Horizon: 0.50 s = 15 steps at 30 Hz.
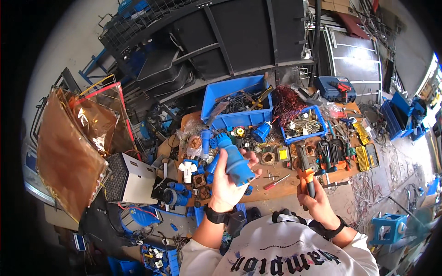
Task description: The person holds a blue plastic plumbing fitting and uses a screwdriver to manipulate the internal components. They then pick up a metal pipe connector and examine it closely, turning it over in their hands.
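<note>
The left hand (pixel 224 184) has its grip closed around a blue plug connector (pixel 234 158), held above the cluttered surface (pixel 285 186). At three o'clock from it, the right hand (pixel 315 198) grips orange-handled pliers (pixel 305 169). A red screwdriver (pixel 275 183) lies between them.

head view | worn on head, looking steeply down | close over cluttered workbench (pixel 294 184) | fisheye, edges bend
</note>
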Available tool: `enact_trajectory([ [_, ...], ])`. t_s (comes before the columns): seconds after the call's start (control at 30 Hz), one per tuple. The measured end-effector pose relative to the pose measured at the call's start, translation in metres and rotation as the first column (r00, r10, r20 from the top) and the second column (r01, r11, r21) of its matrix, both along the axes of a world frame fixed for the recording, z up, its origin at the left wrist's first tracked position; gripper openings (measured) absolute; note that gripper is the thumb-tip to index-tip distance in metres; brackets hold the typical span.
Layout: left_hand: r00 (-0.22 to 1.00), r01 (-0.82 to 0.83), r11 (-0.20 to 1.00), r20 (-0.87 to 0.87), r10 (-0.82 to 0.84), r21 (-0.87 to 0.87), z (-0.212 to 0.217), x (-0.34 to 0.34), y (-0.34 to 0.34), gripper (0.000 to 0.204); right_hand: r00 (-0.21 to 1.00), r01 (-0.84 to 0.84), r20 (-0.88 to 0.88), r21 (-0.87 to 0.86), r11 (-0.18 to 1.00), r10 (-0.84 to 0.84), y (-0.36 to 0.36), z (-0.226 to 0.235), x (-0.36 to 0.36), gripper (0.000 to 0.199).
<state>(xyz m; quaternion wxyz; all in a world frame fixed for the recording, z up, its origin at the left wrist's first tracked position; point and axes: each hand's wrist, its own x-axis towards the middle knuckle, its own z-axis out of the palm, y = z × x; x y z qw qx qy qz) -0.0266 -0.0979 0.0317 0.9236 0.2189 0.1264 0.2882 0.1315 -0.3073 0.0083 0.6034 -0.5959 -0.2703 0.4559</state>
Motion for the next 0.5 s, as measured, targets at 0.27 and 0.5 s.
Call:
enact_trajectory([
  [0.27, 0.975, 0.128, 0.910, 0.217, -0.044, -0.395, -0.001, 0.004, -0.006, 0.054, 0.995, -0.070, 0.078, 0.010, 0.997, 0.069, -0.007, -0.008, -0.001, 0.071],
  [0.5, 0.962, 0.140, 0.864, 0.271, -0.004, -0.483, 0.012, 0.004, -0.011, 0.061, 0.993, -0.114, 0.014, -0.035, 0.993, 0.114, -0.015, -0.008, 0.000, 0.042],
])
